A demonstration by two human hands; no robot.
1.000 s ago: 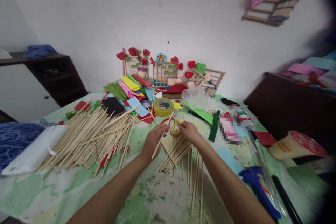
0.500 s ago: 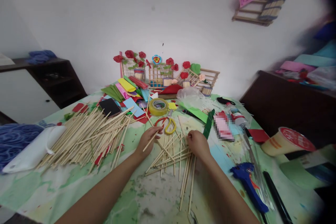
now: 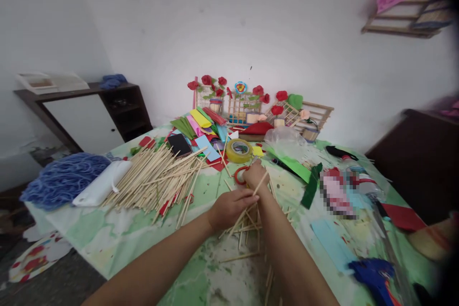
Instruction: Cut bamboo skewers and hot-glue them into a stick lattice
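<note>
My left hand [image 3: 229,209] is closed around a thin wooden stick [image 3: 260,183] that slants up to the right. Past it, my right hand [image 3: 255,175] reaches over the scissors [image 3: 239,175], its fingers curled on the handles. One orange loop shows at the left of that hand; the other loop is covered. Beneath my wrists lies a loose criss-cross of wooden sticks [image 3: 247,224], partly hidden by my right forearm. A roll of yellow tape [image 3: 239,150] sits just behind the scissors.
To the left are a big pile of sticks [image 3: 150,177], a phone [image 3: 179,145] and blue yarn [image 3: 68,177]. Folded coloured paper [image 3: 201,118] and flower-decorated stick frames [image 3: 247,105] stand at the back. A blue glue gun [image 3: 375,275] lies at the front right.
My right hand has left the loose sticks and moved forward onto the scissors. My left hand, still holding its stick, has come closer to my right wrist. The view has turned left.
</note>
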